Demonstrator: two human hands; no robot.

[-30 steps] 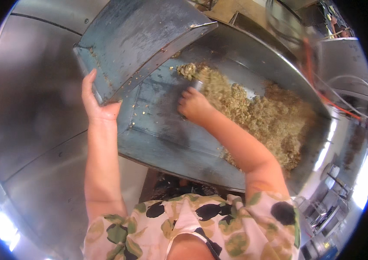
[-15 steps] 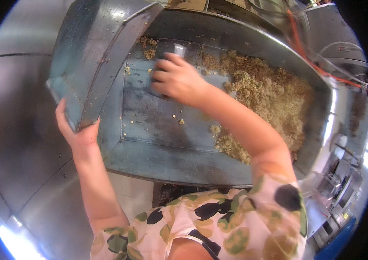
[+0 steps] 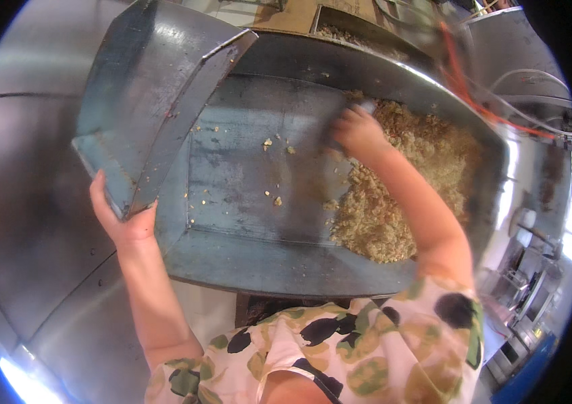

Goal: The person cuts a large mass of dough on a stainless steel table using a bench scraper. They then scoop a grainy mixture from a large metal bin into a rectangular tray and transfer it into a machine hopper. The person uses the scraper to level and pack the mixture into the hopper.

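Note:
My left hand point(image 3: 127, 219) is closed around the lower corner of a large sheet-metal scoop point(image 3: 181, 40) with upright sides, tilted over the left end of a deep metal trough point(image 3: 232, 266). In the trough, my right hand point(image 3: 358, 135) grips a flat scraper point(image 3: 367, 106), its light end showing past the fingers and the rest blurred or hidden by the hand. This hand is at the far left edge of a heap of pale, crumbly grain-like food point(image 3: 393, 222). Several loose crumbs point(image 3: 277, 200) lie on the trough's bottom left of the heap.
Beyond the trough's far wall stands a narrow metal container point(image 3: 350, 34) with crumbs in it, by brown cardboard point(image 3: 279, 17). An orange hose point(image 3: 457, 74) runs at the far right. A steel surface point(image 3: 23, 175) lies to the left.
My right hand has swept the scraper rightward across the trough's bottom to the heap. Crumbs along the far wall have gone with it. The left hand keeps its hold on the scoop.

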